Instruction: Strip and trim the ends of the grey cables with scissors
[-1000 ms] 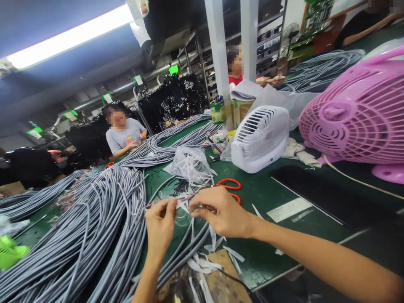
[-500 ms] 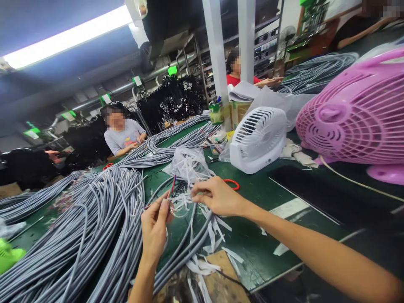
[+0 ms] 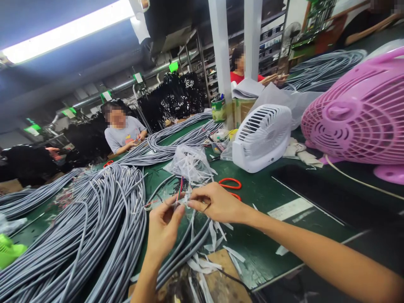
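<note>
Above the green table, my left hand [image 3: 166, 227] pinches thin coloured wires [image 3: 181, 187], red and darker ones, sticking up past its fingertips. My right hand [image 3: 216, 203] is closed in a pinch right beside the left fingertips; whatever lies between its fingers is too small to make out. Behind the hands are a clear plastic bag [image 3: 189, 162] with white strips and small dark pieces [image 3: 179, 185] on the table. Red-handled scissors [image 3: 230, 181] lie just behind my right hand, partly hidden by it. Grey cables [image 3: 189, 252] run below my hands.
A large bundle of grey cables [image 3: 104, 219] covers the left side. At the right stand a white fan [image 3: 263, 139] and a pink fan [image 3: 350, 122]. White strips [image 3: 205, 265] lie on cardboard in front. A co-worker [image 3: 123, 132] sits across the table.
My hands have come together: the left moved right and the right fingertips now meet it at the wires. More of the red scissors handles shows. The view shifted slightly.
</note>
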Motion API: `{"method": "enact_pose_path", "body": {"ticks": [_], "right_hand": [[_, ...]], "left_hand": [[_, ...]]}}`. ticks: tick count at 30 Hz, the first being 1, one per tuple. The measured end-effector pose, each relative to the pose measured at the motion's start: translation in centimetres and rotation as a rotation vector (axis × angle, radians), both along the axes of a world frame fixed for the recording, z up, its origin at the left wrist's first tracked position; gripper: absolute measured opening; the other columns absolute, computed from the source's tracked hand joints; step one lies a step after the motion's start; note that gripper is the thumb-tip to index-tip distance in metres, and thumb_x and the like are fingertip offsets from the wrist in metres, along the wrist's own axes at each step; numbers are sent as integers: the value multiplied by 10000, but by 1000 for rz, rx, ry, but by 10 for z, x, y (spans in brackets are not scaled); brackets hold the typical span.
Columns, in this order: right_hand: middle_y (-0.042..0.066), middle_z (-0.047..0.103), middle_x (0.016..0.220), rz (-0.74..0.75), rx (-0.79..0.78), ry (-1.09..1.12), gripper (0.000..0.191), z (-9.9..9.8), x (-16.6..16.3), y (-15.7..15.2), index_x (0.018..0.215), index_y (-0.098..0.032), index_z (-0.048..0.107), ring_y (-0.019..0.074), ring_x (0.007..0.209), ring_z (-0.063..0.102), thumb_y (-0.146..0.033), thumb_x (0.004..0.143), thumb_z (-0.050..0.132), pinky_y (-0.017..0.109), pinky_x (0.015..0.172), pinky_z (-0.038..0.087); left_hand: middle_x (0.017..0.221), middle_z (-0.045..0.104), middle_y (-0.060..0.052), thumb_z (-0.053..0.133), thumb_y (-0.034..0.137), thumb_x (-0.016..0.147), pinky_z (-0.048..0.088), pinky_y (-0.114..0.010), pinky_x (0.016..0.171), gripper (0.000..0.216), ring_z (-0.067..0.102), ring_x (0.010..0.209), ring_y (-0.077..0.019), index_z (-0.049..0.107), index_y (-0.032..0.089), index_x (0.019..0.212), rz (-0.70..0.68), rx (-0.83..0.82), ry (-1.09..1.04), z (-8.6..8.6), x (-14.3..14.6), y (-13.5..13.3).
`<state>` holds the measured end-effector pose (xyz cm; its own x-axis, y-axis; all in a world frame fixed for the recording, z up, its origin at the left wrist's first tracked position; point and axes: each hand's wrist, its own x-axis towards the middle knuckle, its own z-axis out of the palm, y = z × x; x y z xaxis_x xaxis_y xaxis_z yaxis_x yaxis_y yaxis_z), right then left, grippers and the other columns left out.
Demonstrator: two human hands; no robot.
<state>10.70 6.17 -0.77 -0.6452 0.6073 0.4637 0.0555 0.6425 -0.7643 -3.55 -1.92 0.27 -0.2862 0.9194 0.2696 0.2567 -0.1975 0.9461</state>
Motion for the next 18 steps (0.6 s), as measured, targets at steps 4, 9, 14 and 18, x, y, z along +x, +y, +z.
{"method": "enact_pose_path", "body": {"ticks": [4, 9, 14, 18], "right_hand": [[-33, 495, 526, -71, 89, 25, 143, 2, 1, 0, 650, -119, 625, 63, 471, 349, -177, 768, 567, 182, 462, 282], [27, 597, 711, 6, 183, 12, 128, 1, 2, -2, 838, -115, 663, 101, 592, 479, -203, 756, 619, 204, 546, 356], [13, 569, 628, 19, 176, -13, 168, 0, 1, -2, 693, -122, 648, 91, 536, 440, -177, 808, 539, 199, 512, 330], [9, 583, 619, 9, 93, 29, 188, 0, 1, -2, 706, -102, 646, 61, 469, 372, -173, 815, 510, 181, 451, 279]], "left_hand": [[505, 539, 12, 686, 324, 646, 404, -218, 489, 327, 468, 484, -111, 719, 128, 906, -16, -8, 47, 0, 1, 0], [554, 551, 3, 641, 298, 701, 410, -211, 492, 296, 475, 501, -111, 703, 137, 942, -42, 1, 124, -2, -1, 0], [609, 578, -6, 576, 290, 765, 344, -184, 437, 416, 405, 460, -82, 596, 126, 1147, -148, -65, 127, -6, -2, -1], [622, 584, -8, 539, 260, 789, 340, -188, 451, 401, 408, 465, -83, 580, 130, 1166, -209, -110, 183, -11, -3, -1]]}}
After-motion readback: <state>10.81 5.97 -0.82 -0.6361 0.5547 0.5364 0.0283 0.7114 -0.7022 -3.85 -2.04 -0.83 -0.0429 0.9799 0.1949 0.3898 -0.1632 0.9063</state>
